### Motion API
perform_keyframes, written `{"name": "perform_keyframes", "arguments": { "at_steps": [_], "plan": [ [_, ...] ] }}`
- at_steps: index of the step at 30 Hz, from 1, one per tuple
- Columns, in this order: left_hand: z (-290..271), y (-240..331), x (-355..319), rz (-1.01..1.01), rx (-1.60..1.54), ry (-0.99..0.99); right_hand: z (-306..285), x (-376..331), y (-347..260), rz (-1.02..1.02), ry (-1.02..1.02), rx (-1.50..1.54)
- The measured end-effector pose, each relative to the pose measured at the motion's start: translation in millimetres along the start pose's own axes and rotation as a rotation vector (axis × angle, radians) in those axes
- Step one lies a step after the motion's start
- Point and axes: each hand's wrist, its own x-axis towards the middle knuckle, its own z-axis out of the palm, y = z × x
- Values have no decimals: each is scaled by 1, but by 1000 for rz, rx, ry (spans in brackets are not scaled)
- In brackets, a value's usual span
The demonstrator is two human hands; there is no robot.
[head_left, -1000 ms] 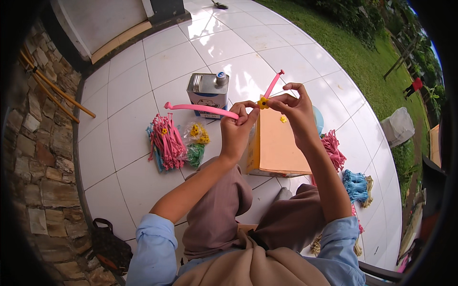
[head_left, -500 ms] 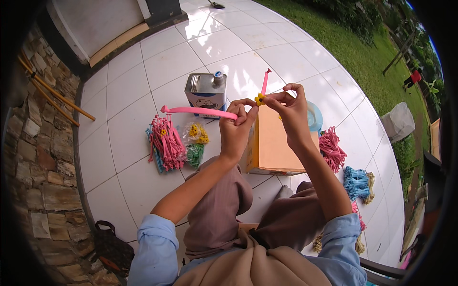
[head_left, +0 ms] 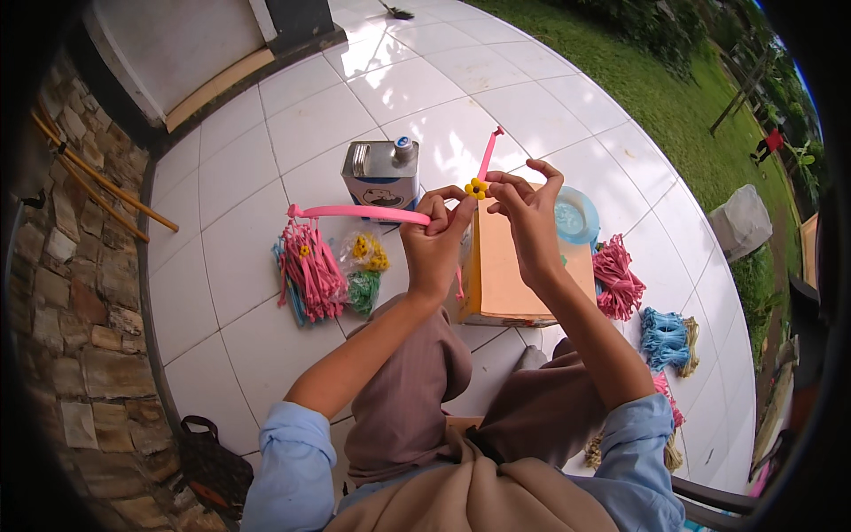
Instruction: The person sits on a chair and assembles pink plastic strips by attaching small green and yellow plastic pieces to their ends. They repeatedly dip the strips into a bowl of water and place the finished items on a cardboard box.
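Yellow flower: small and round-petalled, at one o'clock with twelve at the top of my view, held up between my fingertips.
Pink strip: long and smooth, running from my left hand toward nine o'clock, ending in a knob.
Pink end piece: shorter, rising from the flower toward one o'clock to a flared tip; my fingers hide whether it joins the strip.
Left hand: closed around the pink strip, thumb and forefinger reaching up beside the flower.
Right hand: narrow, fingertips pinched on the flower's right side, one finger raised.
Box: peach-topped, at three o'clock, below my right hand.
Metal can: upright at eleven o'clock on the white tiled floor.
Floor toward nine o'clock: a pink bundle, then a clear bag of yellow flowers, with a green bundle just below it.
Floor from two to four o'clock: a pale blue round dish, a darker pink bundle, then a light blue bundle.
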Motion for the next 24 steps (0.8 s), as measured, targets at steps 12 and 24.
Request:
{"name": "perform_keyframes", "arguments": {
  "at_steps": [12,24],
  "plan": [
    [-2,1,0,-22,73,-48,4,6,10,-193,-113,-89],
    [-2,-3,5,162,338,-370,-47,36,11,33,39,34]
  ]
}}
